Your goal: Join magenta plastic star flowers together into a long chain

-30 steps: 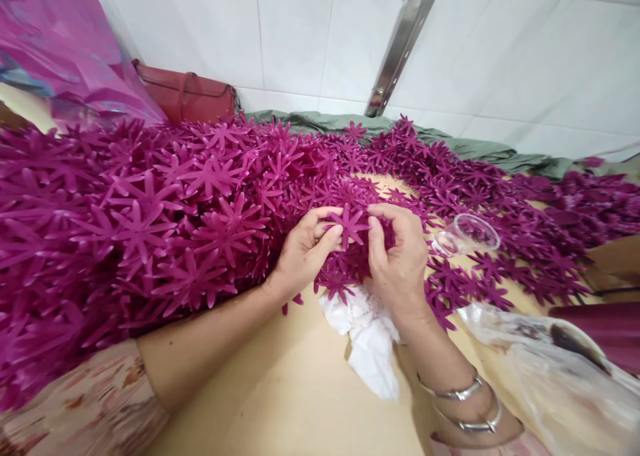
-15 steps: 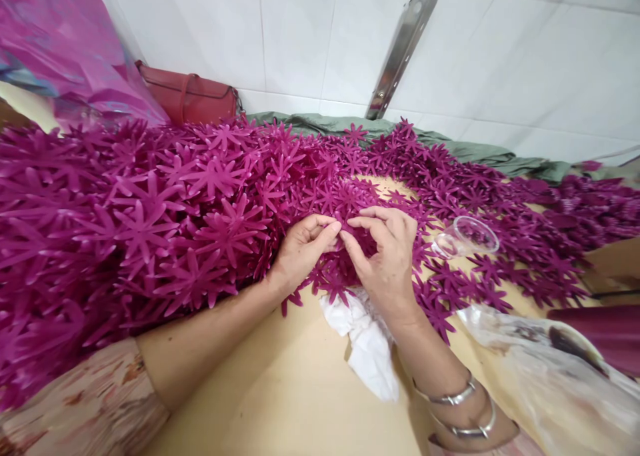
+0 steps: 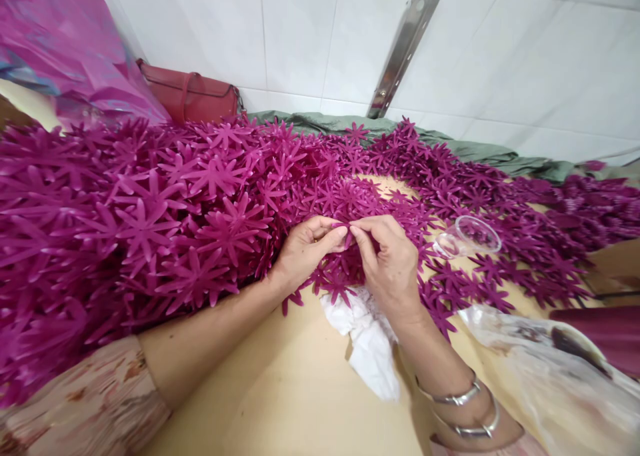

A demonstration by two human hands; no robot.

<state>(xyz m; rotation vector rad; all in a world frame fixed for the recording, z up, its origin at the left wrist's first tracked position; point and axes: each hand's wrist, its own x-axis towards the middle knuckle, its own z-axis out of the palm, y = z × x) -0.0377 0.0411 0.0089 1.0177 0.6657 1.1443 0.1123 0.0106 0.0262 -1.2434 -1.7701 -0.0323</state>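
Observation:
Between my two hands is a small magenta flower piece [image 3: 349, 237], mostly covered by the fingers. My left hand [image 3: 307, 246] pinches it between thumb and index finger. From the other side, the closed thumb and fingertip of my right hand [image 3: 390, 259] meet it, almost touching the left thumb. A large heap of magenta star-shaped flower pieces [image 3: 145, 229] lies around and beyond my left hand. Past my right hand, more loose flower pieces [image 3: 465, 286] are spread over the pale tabletop [image 3: 280, 383].
A clear plastic cup [image 3: 477, 235] lies tipped among the flowers. Crumpled white tissue [image 3: 370, 349] is under my right wrist. A clear plastic bag [image 3: 540, 369] sits at right. Behind the heap are a red handbag [image 3: 200, 96], green cloth [image 3: 320, 123] and a metal bracket [image 3: 403, 56].
My right thumb and index finger were apart; now they have closed and come against the flower piece at my left fingertips. The left hand has hardly moved.

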